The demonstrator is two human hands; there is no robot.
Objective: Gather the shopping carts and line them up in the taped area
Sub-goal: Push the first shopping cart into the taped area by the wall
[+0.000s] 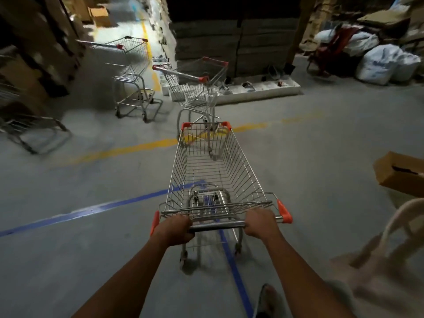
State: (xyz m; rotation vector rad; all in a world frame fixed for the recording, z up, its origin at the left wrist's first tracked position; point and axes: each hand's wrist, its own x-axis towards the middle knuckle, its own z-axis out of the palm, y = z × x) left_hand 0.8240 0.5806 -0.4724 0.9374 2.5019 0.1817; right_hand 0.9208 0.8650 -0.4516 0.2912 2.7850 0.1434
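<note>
Left hand (174, 228) and right hand (260, 222) both grip the near cart's (213, 166) handle; another cart (197, 88), somewhat blurred, stands at twelve o'clock, seemingly just beyond.

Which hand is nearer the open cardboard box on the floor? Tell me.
Right. The right hand holds the cart handle on the side toward the cardboard box; the left hand holds its far side.
</note>
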